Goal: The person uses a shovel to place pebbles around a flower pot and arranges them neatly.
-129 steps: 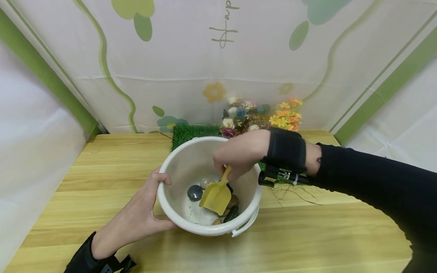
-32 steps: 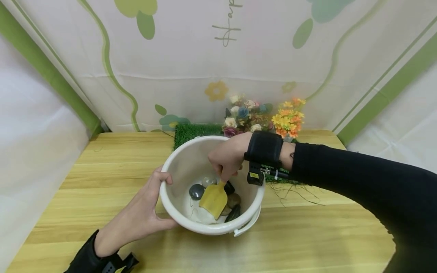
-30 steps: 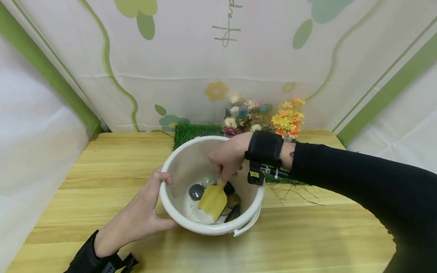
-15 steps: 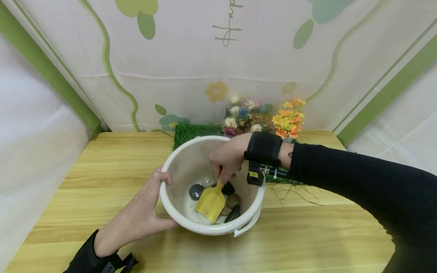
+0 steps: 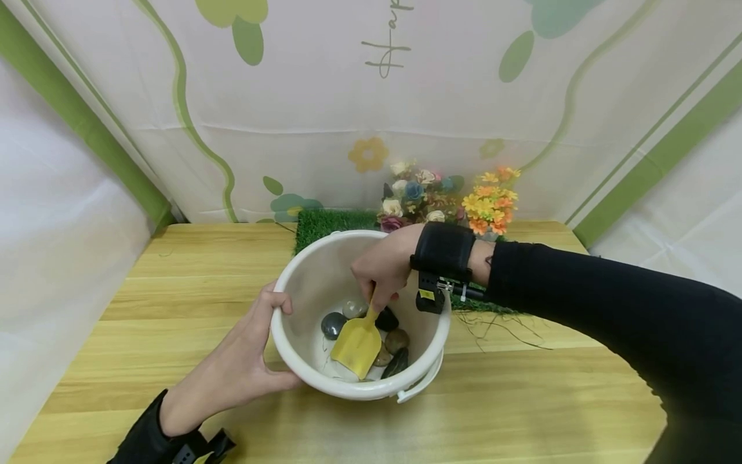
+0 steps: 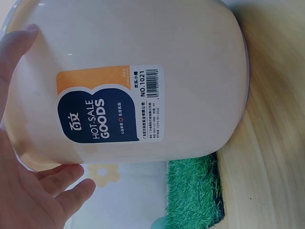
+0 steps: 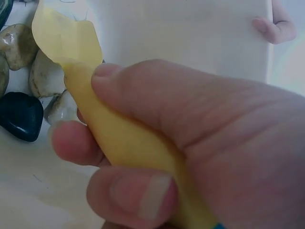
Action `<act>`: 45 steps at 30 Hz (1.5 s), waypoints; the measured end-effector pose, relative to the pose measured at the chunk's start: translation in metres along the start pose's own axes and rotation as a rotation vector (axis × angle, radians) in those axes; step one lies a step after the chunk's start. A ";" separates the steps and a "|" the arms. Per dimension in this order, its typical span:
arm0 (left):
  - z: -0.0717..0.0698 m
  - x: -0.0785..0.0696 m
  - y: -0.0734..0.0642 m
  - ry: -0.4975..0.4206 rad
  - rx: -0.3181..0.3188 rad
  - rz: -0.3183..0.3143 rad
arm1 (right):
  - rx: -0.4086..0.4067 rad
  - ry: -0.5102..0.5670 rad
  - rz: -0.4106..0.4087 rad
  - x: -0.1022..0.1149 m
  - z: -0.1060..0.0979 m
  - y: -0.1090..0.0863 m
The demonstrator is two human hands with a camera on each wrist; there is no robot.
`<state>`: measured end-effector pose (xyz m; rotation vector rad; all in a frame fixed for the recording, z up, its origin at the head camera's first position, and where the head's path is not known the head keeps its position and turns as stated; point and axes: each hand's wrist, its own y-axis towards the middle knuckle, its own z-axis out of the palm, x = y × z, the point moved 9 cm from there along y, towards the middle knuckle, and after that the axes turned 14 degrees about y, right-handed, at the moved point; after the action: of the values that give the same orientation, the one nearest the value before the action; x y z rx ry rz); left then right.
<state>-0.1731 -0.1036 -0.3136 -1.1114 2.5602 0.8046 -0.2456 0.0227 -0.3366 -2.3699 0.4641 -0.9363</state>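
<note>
A white bucket (image 5: 359, 390) stands on the wooden table with several smooth pebbles on its floor. My left hand (image 5: 246, 364) holds its left rim, fingertips hooked over the edge and thumb against the outside wall. Reaching inside, my right hand (image 5: 384, 265) grips the handle of a yellow toy shovel (image 5: 357, 347). In the right wrist view, thumb and fingers wrap the shovel handle (image 7: 133, 140). The blade points down toward the near left part of the floor. Around it lie a grey pebble (image 5: 333, 325), a black pebble (image 5: 387, 320), a brown pebble (image 5: 397, 340) and a dark green pebble (image 5: 397, 365).
Behind the bucket lies a green artificial turf mat (image 5: 330, 221). Mixed artificial flowers (image 5: 413, 193) and yellow-orange flowers (image 5: 491, 203) stand at the back. Thin dark strands (image 5: 504, 325) lie to the right. The bucket's handle (image 5: 426, 380) hangs on its near right side.
Over these seconds my right hand has shifted slightly left and the shovel blade has slid left, showing more of the black and brown pebbles. My left hand stays on the rim.
</note>
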 end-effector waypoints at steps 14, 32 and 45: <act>-0.001 0.000 0.001 0.006 -0.013 0.011 | 0.035 -0.068 -0.009 0.001 -0.002 0.003; 0.000 0.002 0.001 0.011 0.000 0.010 | 0.070 0.047 0.089 0.029 0.005 -0.015; 0.000 0.001 0.002 0.002 0.004 0.007 | 0.074 0.018 0.032 -0.044 0.008 0.016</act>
<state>-0.1753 -0.1033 -0.3136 -1.1029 2.5682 0.8005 -0.2726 0.0347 -0.3742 -2.2834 0.4648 -0.9444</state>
